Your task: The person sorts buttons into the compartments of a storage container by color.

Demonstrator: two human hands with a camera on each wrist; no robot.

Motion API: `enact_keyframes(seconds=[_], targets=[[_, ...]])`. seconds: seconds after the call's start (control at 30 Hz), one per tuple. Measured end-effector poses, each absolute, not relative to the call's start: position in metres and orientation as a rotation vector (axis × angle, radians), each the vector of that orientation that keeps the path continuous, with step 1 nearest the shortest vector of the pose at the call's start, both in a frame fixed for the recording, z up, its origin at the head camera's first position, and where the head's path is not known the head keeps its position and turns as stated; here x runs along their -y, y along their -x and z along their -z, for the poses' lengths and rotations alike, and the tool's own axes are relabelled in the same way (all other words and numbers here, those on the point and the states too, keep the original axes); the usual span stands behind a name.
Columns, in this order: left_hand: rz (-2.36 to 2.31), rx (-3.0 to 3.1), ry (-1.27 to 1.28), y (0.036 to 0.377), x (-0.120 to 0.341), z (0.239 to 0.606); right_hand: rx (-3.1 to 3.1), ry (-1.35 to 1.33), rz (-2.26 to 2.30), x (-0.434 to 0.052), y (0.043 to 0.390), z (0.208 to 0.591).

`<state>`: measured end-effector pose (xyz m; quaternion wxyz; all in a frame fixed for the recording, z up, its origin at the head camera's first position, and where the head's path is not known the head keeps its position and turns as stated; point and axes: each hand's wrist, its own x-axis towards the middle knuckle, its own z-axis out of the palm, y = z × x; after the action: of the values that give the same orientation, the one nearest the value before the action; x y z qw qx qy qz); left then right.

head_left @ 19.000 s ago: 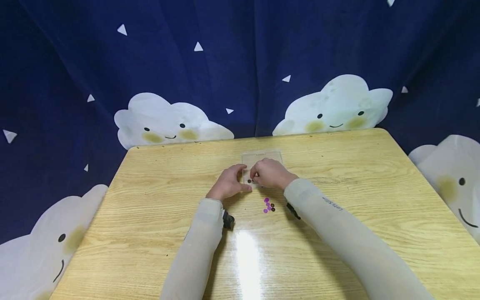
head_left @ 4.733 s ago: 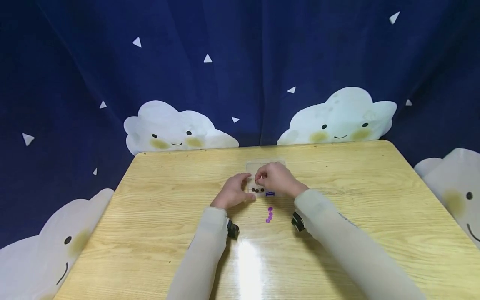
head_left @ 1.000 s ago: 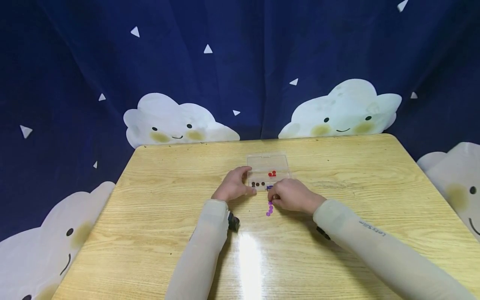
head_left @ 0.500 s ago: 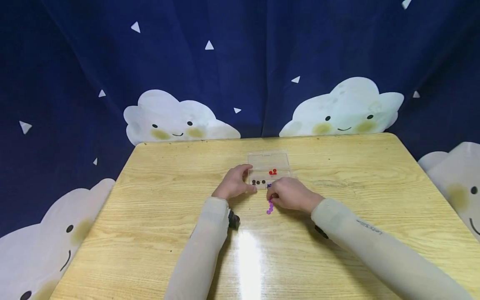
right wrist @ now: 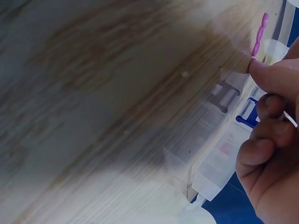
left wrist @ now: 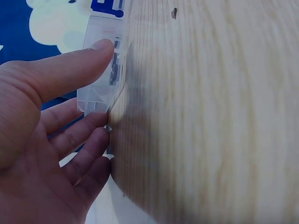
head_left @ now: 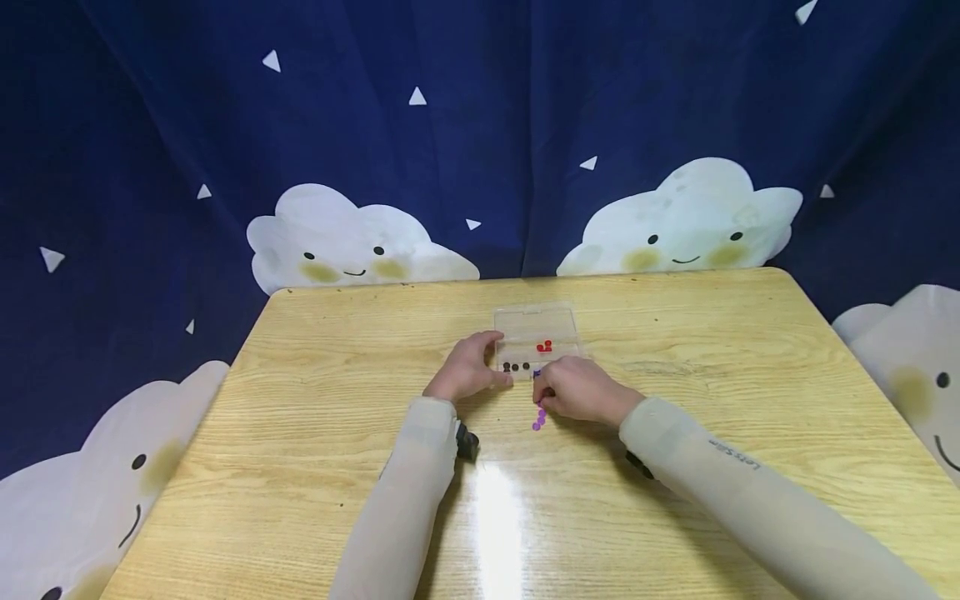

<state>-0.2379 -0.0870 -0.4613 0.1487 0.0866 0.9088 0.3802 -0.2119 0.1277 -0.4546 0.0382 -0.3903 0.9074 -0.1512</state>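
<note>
A clear plastic box (head_left: 517, 375) with a raised lid (head_left: 535, 323) sits towards the back of the table. My left hand (head_left: 467, 368) holds its left end, thumb at the front wall and fingers round the side. Dark discs (head_left: 515, 367) lie in the front left part, red ones (head_left: 544, 347) farther back on the right. A blue latch (right wrist: 248, 114) is on the front wall. In front of the box, my right hand (head_left: 581, 390) pinches at the far end of a short row of purple discs (head_left: 538, 419). The disc at its fingertips is mostly hidden.
The wooden table (head_left: 300, 467) has its back edge behind the box, against a dark blue curtain (head_left: 495, 125) with cloud prints. A glare patch (head_left: 498, 525) lies on the wood between the forearms.
Since the oldest frame, the dark discs on the table have gone and more lie in the box. Fewer purple discs lie loose. Over the last second both hands have barely moved.
</note>
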Motion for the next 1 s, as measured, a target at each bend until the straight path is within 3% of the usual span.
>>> enact_keyframes(seconds=[1.0], targets=[[-1.092,-2.61,-0.249,0.2393,0.0875,0.4637,-2.735,1.144,0.544,-0.1322,0.2145,0.4477]])
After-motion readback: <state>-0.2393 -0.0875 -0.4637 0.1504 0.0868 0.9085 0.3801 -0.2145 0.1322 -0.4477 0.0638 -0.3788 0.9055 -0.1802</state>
